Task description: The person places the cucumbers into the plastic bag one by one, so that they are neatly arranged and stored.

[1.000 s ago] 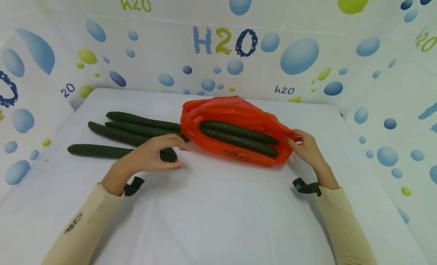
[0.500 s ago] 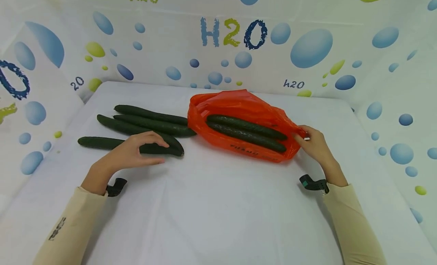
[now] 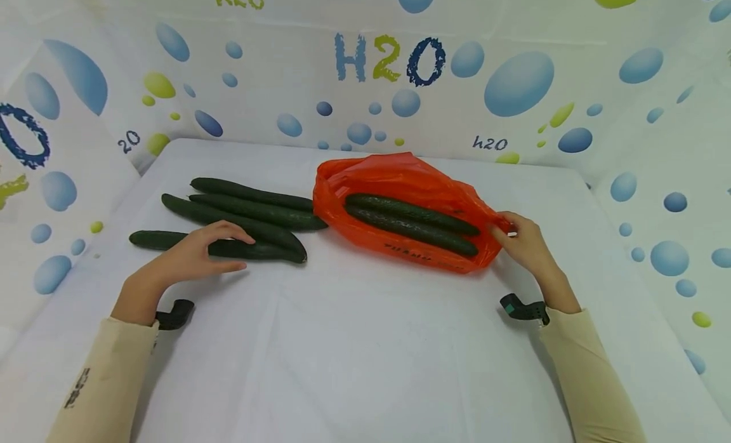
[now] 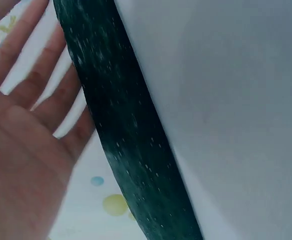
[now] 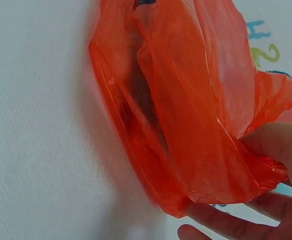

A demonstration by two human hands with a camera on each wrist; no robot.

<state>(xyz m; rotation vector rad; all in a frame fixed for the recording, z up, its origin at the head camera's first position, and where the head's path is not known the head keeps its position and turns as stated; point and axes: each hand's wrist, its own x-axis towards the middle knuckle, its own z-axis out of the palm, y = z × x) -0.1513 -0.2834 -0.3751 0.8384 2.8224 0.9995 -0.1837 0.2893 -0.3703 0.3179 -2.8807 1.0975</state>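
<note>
My left hand [image 3: 185, 257] is over the nearest of several long dark green cucumbers [image 3: 157, 240] on the left, thumb and fingers spread apart. In the left wrist view, its outstretched fingers lie along the far side of that cucumber [image 4: 125, 115], their tips hidden behind it. An orange plastic bag [image 3: 394, 173] lies to the right with its mouth spread towards me. Two cucumbers [image 3: 411, 216] rest side by side inside it. At the bag's right end, my right hand [image 3: 526, 245] pinches the rim between thumb and fingers, as the right wrist view also shows.
Behind the nearest cucumber lie others [image 3: 245, 189], two of them with right ends against or behind the bag's left side. All stand on a white-covered table [image 3: 365, 354]. A white cloth backdrop [image 3: 251, 68] with blue and green drops rises behind and at the sides.
My left hand has moved left, from beside the bag's left end back to the nearest cucumber. My right hand keeps its hold on the bag. The head view has shifted slightly.
</note>
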